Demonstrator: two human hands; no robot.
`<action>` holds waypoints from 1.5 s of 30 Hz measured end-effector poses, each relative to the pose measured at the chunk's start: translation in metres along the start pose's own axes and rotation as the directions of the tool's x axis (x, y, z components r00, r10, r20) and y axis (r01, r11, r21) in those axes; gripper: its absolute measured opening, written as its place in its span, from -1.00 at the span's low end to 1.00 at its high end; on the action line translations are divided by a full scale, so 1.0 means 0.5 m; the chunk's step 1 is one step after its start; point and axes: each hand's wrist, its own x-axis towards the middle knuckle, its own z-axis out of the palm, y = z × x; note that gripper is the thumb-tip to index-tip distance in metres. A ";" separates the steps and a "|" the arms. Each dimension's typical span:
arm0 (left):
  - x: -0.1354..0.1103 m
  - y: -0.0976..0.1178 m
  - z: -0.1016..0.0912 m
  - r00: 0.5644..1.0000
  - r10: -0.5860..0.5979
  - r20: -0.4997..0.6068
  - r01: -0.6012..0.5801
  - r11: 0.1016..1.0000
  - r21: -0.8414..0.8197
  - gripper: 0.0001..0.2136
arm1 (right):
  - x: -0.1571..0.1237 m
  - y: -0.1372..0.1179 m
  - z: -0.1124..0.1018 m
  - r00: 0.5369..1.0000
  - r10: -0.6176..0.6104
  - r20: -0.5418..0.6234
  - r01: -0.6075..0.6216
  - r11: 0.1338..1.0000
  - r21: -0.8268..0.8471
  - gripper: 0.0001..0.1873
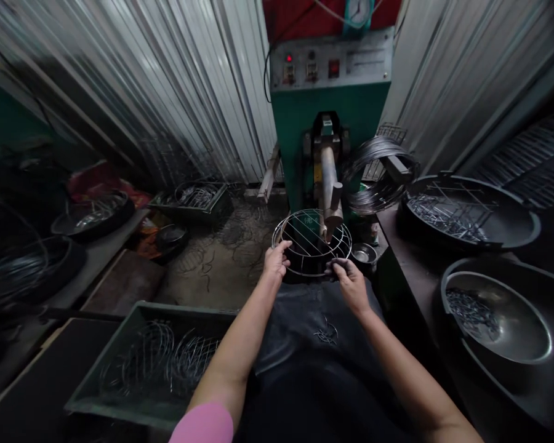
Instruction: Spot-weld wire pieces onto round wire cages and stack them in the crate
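Note:
A round wire rack point(312, 237) with crossing bars lies flat under the copper arm point(330, 184) of a green welding machine point(329, 104). My left hand point(277, 259) grips the rack's near-left rim, fingers curled on the wire. My right hand point(349, 278) is closed on the near-right rim. The arm's tip touches the rack near its centre. A few short wire pieces point(325, 333) lie on the dark apron over my lap.
A green tray point(120, 344) of wire rings sits at lower left. Two dark bowls point(512, 227) point(530, 363) with short wire pieces stand on the right. A wire coil point(378, 169) hangs beside the machine. A small steel cup point(364, 253) is close to the rack. Corrugated metal walls surround.

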 end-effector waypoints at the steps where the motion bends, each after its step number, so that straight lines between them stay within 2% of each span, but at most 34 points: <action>1: -0.002 -0.001 0.001 1.000 0.009 -0.008 -0.009 1.000 -0.004 -0.62 | 0.006 0.001 0.007 1.000 -0.008 0.003 0.008 1.000 -0.020 -0.72; 7: -0.007 -0.001 0.001 0.997 0.075 -0.035 -0.076 0.997 -0.031 -0.55 | 0.021 0.024 0.006 0.999 -0.028 0.042 0.037 0.968 -0.249 -0.71; 11: -0.008 -0.005 0.002 0.994 0.104 -0.045 -0.105 0.994 -0.031 -0.52 | 0.029 0.028 0.008 0.998 0.002 0.067 0.019 0.949 -0.316 -0.71; 16: -0.007 -0.008 0.001 0.994 0.090 -0.056 -0.091 0.996 -0.014 -0.52 | 0.034 0.024 0.012 0.998 0.032 0.062 -0.013 0.959 -0.282 -0.71; 22: -0.021 -0.003 -0.006 0.994 0.102 -0.031 -0.103 0.994 -0.034 -0.51 | 0.015 0.016 0.012 0.998 -0.006 0.055 0.022 0.956 -0.293 -0.74; 33: 0.001 -0.023 0.017 0.996 0.088 -0.031 -0.090 0.994 -0.060 -0.50 | 0.032 0.005 0.002 0.998 -0.062 0.033 0.069 0.956 -0.287 -0.72; 39: 0.009 -0.008 0.025 0.995 0.097 0.000 -0.097 0.995 -0.035 -0.49 | 0.044 0.009 -0.004 0.999 -0.034 0.042 0.046 0.938 -0.343 -0.71; 45: 0.012 0.000 0.034 0.995 0.102 -0.017 -0.102 0.995 -0.007 -0.48 | 0.051 0.006 0.003 0.998 -0.046 0.036 0.055 0.946 -0.319 -0.70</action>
